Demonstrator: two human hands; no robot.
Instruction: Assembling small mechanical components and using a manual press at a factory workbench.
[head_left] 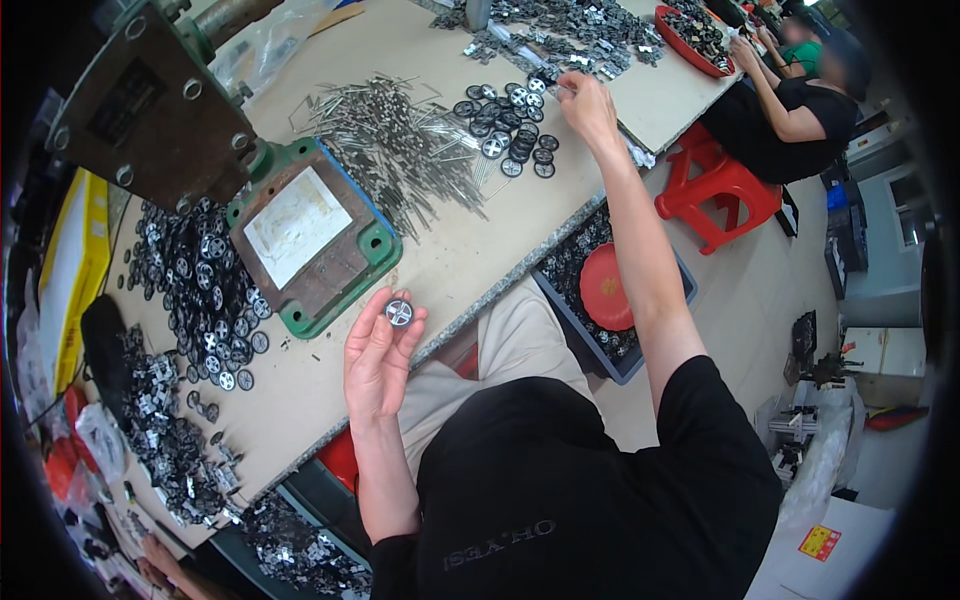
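My left hand [374, 362] is by the table's near edge, in front of the press. It holds a small black toy wheel [398, 313] with silver spokes between thumb and fingers, its spoked face up. My right arm stretches far forward to the right. There my right hand [590, 106] is closed at the fingertips, beside a small pile of similar wheels [512, 128]; what its fingers hold is too small to make out. Left of that pile lies a heap of thin metal rods [395, 150].
The press [150, 100] stands on a green base [318, 318]. Left of it lie many loose wheels [205, 270] and dark small parts [165, 430]. A grey bin [628, 372] holds parts and a red bowl [606, 288]. Beyond a red stool [715, 190], another person [790, 120] works.
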